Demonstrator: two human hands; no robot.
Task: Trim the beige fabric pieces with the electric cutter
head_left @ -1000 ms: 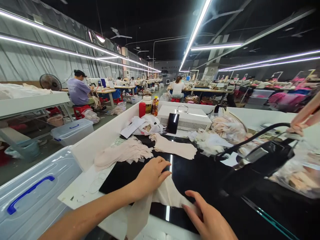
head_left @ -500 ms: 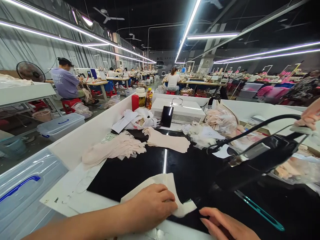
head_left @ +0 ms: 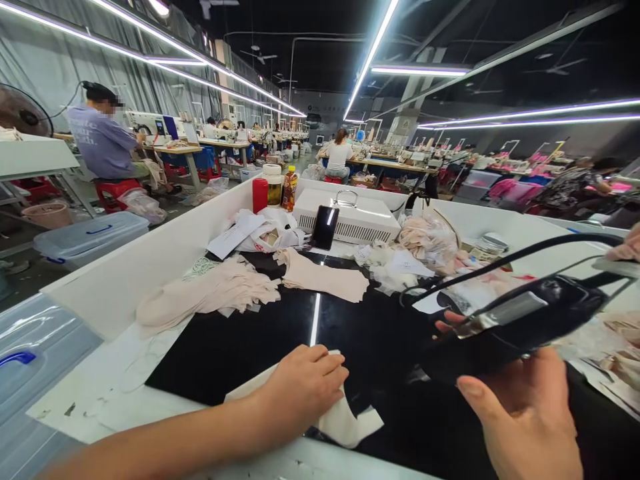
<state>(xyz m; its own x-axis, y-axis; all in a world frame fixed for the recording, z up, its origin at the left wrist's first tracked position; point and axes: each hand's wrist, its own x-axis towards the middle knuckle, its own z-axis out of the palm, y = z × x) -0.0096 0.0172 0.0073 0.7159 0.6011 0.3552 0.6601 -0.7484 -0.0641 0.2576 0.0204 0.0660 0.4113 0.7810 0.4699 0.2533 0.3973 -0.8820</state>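
Observation:
My left hand (head_left: 309, 388) lies over a cream fabric piece (head_left: 350, 423) on the black mat (head_left: 250, 347) and presses it down. Its fingers are together and slightly bent, resting on the cloth. At the right, my right hand (head_left: 537, 413) reaches around a black corded hand tool (head_left: 520, 337) with a shiny metal part. The thumb is stretched out below the tool, and fingertips show beyond its upper edge; the tool hides the other fingers, and firm contact cannot be made out. Another person's hand (head_left: 627, 247) is at the tool's rear end by the right edge.
A stack of pale fabric pieces (head_left: 205, 293) and another fabric piece (head_left: 325, 275) lie farther back on the mat. Behind them are a phone (head_left: 325, 227), a white metal box (head_left: 367, 217) and a drink bottle (head_left: 289, 189). Bagged fabric (head_left: 427, 237) lies at right.
My right hand has moved from beside the cream fabric, up and right to the black tool. My left hand stays on the fabric, its fingers flatter. The view has shifted slightly.

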